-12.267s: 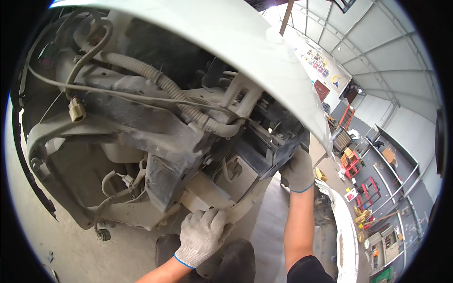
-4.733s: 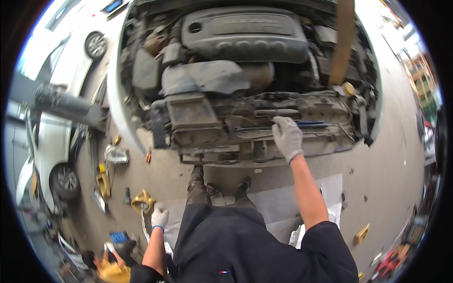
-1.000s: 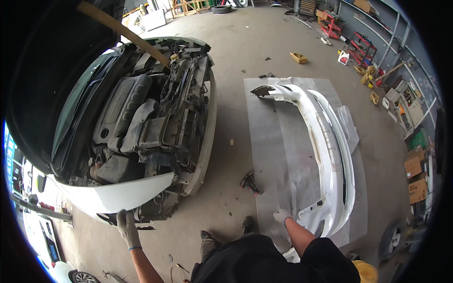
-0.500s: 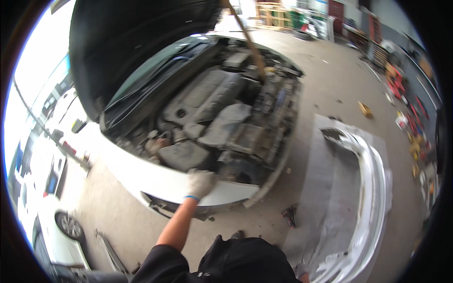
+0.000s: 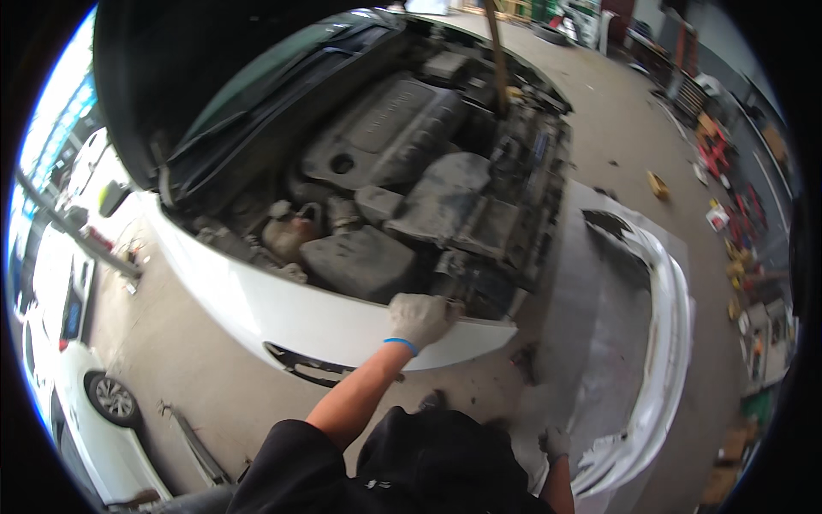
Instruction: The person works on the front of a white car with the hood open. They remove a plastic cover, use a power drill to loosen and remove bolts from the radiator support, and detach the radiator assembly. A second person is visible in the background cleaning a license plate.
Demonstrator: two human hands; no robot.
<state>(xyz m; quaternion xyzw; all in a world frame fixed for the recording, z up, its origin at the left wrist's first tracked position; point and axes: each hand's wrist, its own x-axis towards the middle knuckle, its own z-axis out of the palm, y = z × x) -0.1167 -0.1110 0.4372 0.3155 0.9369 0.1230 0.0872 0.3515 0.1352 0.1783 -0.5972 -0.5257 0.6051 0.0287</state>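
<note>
My left hand [image 5: 421, 317], in a pale work glove with a blue cuff edge, rests at the upper edge of a white car's front fender [image 5: 248, 300]. Its fingers curl over that edge, and the fingertips are partly hidden. Low on the right hangs my right hand [image 5: 555, 443], also gloved, near one end of a detached white bumper [image 5: 664, 343]. It looks loosely open, with no object visible in it. Beyond my left hand lies the dusty engine bay, with a grey engine cover [image 5: 377, 128] and a dark plastic housing [image 5: 360, 261].
A prop [image 5: 497, 56] stands in the engine bay beneath the raised hood [image 5: 171, 60]. Pale sheeting [image 5: 582, 283] lies under the bumper. A dark tool [image 5: 524, 361] sits on the floor by the car. Another white car [image 5: 103, 428] stands at left; tools line the right wall.
My left hand has moved right along the fender edge toward the front of the car. My right hand has come further into view beside the bumper. The view has shifted.
</note>
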